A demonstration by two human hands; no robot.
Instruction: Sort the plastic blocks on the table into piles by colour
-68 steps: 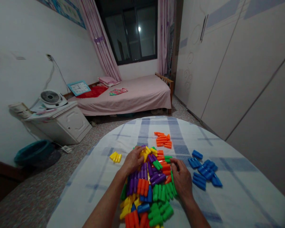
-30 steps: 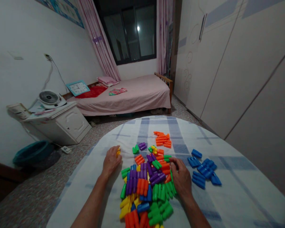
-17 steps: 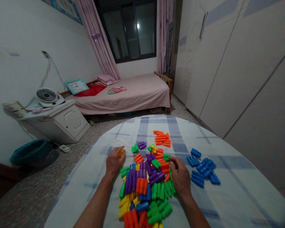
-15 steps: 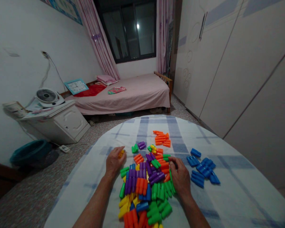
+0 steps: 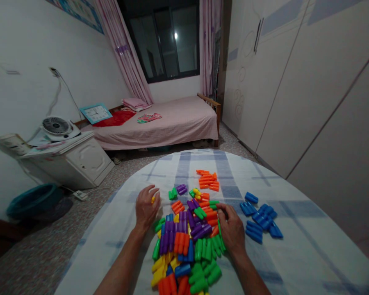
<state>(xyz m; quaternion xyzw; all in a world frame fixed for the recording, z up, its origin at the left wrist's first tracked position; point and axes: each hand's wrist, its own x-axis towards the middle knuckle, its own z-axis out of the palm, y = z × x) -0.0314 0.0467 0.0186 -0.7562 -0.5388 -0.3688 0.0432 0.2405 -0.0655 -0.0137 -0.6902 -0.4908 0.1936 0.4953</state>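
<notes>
On table (image 5: 307, 241), mixed block heap (image 5: 182, 243) has R hand (image 5: 233, 229) half-curled at its right edge and L hand (image 5: 145, 208) loosely curved over yellow pcs (image 5: 153, 200) left of it, both grips unclear, pcs prob. light, stiff, slippery, best taken by long sides

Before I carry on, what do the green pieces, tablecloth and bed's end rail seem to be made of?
Green pieces: probably plastic, glossy, given the bright highlights and even colour. Tablecloth: likely fabric, matt, faintly wrinkled; a coating can't be ruled out. Bed's end rail: apparently wood, judging by its brown colour; finish unclear.
</notes>
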